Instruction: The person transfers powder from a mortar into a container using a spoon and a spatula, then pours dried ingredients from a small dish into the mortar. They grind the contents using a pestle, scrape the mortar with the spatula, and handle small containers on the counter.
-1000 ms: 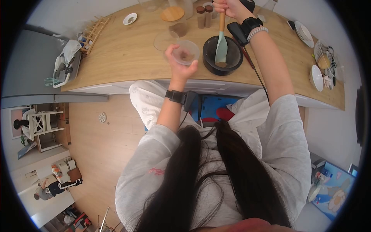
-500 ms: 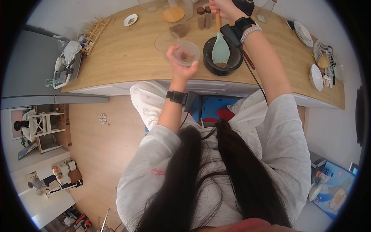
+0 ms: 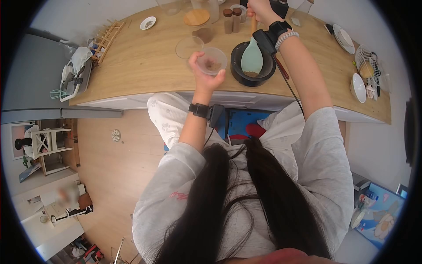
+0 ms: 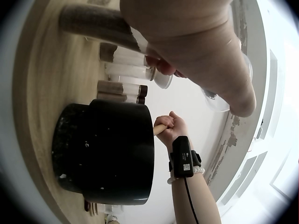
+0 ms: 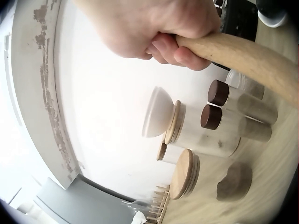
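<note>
My left hand (image 3: 205, 78) holds a small clear plastic cup (image 3: 218, 56) with a little brown stuff inside, between thumb and fingers, left of a black bowl (image 3: 269, 75). In the left wrist view, the thick-walled black bowl (image 4: 119, 151) stands on the wooden counter. My right hand (image 3: 260, 12) grips the wooden handle (image 5: 233, 51) of a spatula from above. Its pale green head (image 3: 252, 57) dips into the bowl, broad face toward the head camera, with brown powder (image 3: 251, 74) at its lower edge.
Behind the cup lie a round clear lid (image 3: 187, 45) and a jar with a wooden lid (image 3: 196, 17). Brown-capped jars (image 3: 228, 20) stand behind the bowl. A white dish (image 3: 145, 23) sits back left; at right are a wire basket (image 3: 364, 55) and a white bowl (image 3: 358, 89).
The spatula has turned in my right hand from nearly edge-on to broad face showing. My right wrist has shifted slightly left. My left hand and the cup have stayed in place.
</note>
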The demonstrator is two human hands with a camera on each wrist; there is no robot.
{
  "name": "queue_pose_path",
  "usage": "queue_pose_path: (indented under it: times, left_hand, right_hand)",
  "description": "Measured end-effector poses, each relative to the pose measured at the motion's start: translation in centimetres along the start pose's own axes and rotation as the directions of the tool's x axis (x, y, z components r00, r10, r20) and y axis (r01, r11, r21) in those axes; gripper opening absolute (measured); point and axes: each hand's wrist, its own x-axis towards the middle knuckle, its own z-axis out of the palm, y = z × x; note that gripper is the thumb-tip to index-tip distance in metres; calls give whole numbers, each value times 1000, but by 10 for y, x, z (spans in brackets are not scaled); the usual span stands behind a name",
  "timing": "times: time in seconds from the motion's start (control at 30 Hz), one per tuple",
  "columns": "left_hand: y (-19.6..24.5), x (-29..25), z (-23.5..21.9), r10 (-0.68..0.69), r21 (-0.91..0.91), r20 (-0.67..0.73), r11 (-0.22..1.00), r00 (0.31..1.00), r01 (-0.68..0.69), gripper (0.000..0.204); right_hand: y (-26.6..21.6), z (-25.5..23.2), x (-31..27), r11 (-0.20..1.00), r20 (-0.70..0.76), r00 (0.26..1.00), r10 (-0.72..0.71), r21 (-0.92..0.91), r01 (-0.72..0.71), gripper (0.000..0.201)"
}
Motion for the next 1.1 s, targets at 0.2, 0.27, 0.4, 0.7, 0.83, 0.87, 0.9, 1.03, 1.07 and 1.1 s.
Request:
queue_pose_path:
  times: [0.2,0.27,0.4,0.7,0.83,0.87,0.9,1.03,1.07,1.1]
  left_hand:
    - [-1,1,1,31,9,-19,999,999,-30,79]
    - [-2,1,0,35,12,-30,999,999,-34,79]
    - [2,1,0,14,7,-16,1000,1000,-14,79]
    - [2,1,-1,7,13,1,1000,1000,-7,78]
    - [0,0,-1,2,16,12,1000,1000,-2,79]
    - [1,0,0,-3,7,9,1000,1000,3,79]
    - [1,0,0,-3,7,9,1000,1000,3,79]
    - [5,1,0,0,36,25,999,1000,0,80]
    - [6,2,-1,-4,51,39,999,999,2,80]
    - [5,1,-1,-5,51,38,999,999,3,80]
  right_hand:
    - [11,-10,10,968,-140,987,-73,-249,36,42]
    - [12,-13,11,964,-180,982,-48,-266,-1,44]
    - [19,-16,17,946,-169,982,-78,-325,19,46]
    - [30,-29,25,998,-27,999,35,-52,-37,37]
    - [27,-32,21,974,101,985,143,160,-158,33]
    - [25,-32,20,974,101,985,143,161,-158,33]
    - [25,-33,20,966,132,980,150,191,-174,32]
    - [25,-37,18,935,245,958,150,279,-218,31]
    - [24,-37,17,935,245,958,150,279,-218,31]
    - [23,-37,16,938,236,959,157,270,-220,31]
